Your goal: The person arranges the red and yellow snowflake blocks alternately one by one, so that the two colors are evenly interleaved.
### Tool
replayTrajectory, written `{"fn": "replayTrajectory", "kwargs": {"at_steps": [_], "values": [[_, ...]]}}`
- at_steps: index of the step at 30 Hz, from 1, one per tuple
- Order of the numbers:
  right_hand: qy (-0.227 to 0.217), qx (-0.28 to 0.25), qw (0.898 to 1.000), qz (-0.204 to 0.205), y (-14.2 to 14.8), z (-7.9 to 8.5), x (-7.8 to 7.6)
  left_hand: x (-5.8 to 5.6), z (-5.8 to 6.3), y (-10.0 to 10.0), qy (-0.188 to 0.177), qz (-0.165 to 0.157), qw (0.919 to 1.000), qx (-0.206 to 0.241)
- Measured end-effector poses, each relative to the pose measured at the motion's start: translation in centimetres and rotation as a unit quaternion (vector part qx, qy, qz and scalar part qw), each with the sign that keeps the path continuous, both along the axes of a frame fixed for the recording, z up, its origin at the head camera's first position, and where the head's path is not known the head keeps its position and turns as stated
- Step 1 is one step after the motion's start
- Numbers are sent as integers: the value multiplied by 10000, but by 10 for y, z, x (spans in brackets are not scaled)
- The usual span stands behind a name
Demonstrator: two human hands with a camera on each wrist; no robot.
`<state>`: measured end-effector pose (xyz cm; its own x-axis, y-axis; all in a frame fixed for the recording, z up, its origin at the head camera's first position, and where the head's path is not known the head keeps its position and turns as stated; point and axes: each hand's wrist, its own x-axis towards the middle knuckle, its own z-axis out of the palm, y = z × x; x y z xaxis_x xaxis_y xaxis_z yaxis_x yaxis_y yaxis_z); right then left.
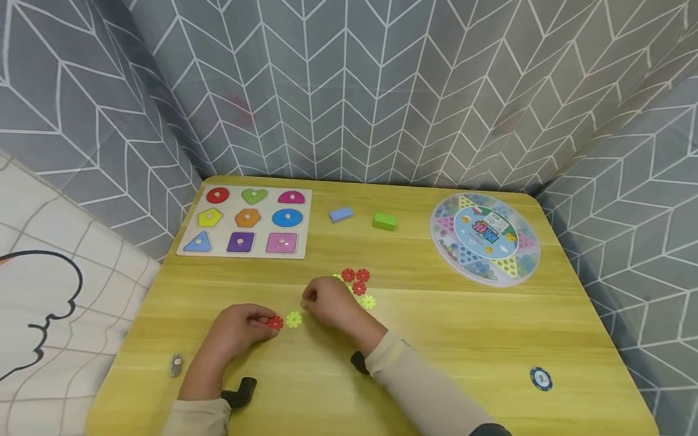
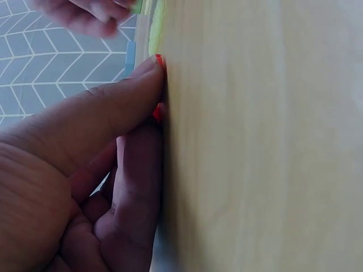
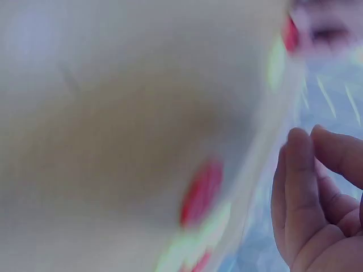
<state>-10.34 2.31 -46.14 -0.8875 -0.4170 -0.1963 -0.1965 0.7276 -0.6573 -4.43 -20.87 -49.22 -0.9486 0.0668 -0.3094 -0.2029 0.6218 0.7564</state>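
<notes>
While the left fingers (image 2: 139,175) pinch a red disc (image 1: 277,323), the right fingers (image 3: 300,181) nearly meet.

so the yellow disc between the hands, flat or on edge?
Flat: the yellow disc lies on the table, full round face showing in the head view, only a thin strip in the left wrist view.

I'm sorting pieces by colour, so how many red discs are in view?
4: one red disc pinched in the left hand; beyond the right hand, a far-left disc, far-right disc and nearer disc. That hand may hide more.
</notes>
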Motion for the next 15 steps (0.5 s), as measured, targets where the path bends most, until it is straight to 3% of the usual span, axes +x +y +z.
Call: {"fn": "replayTrajectory", "kwargs": {"at_steps": [4, 8, 10, 15], "values": [[-211, -801, 9915, -1004, 52, 7, -19, -3, 1, 3, 20, -53, 10000, -35], [-413, -1032, 9768, -1828, 95, -2, -34, -4, 2, 5, -40, -7, 9999, -96], [-550, -1014, 9756, -1868, 106, -10, -39, -3, 3, 5, -39, 7, 9999, -129], [-556, -863, 9842, -1441, 110, -22, -42, -2, 3, 5, -28, -8, 9999, -155]]}}
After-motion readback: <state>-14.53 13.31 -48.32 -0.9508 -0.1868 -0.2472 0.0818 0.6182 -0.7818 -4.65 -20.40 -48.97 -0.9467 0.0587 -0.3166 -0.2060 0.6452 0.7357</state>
